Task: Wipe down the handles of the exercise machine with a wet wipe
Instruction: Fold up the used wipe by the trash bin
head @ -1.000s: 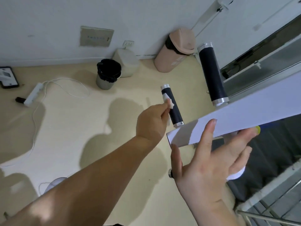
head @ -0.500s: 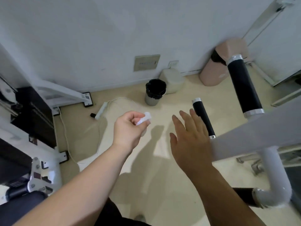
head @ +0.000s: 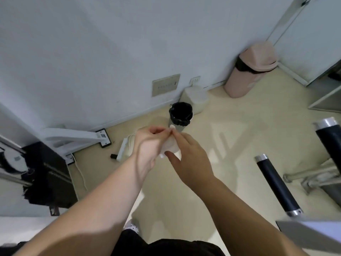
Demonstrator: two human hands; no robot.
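Head view: both hands meet at frame centre over the floor (head: 230,145), well apart from the machine's two handles. Hazards, as judged: the wipe (head: 171,147) is held only at its edges, so a sharp pull could tear it or free it from one grip. A dropped wipe would land on the floor and pick up dirt before reaching any handle. Left bunched, it would offer little wiping surface. The gaze is off the handles, so a blind reach toward 3 o'clock could knock the knuckles on a metal end cap. Pose: the left hand (head: 149,145) comes in from 7 o'clock with its fingers curled, its grip clamped on the wipe's upper edge. The right hand (head: 190,159) comes in from 5 o'clock, its fingertips pinching the same edge and its thumb under the lower fold. Blur hides finer detail. The slim handle (head: 276,185) lies at 4 o'clock and the thick handle (head: 330,145) at 3 o'clock, neither touched. A black bin (head: 190,115) stands at 12 o'clock, just beyond the hands.
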